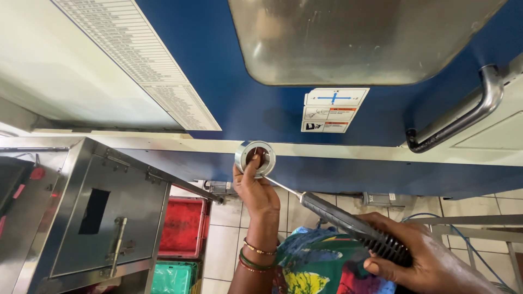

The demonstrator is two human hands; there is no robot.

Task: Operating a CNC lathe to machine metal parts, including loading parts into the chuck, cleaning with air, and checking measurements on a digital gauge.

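My left hand (255,188) holds up a short metal ring (254,158), fingers pinching it from below with one fingertip inside its bore. My right hand (422,260) grips the black ribbed handle of an air blow gun (348,222). Its thin metal nozzle reaches up and left to the ring's lower edge. The ring is raised in front of the blue machine door (261,103). Beaded bracelets circle my left wrist.
A steel cabinet with a latch (103,218) stands at the left. Red crate (182,226) and green crate (171,277) sit on the tiled floor below. The machine door has a grey window (354,38), warning stickers (332,111) and a curved metal handle (463,117).
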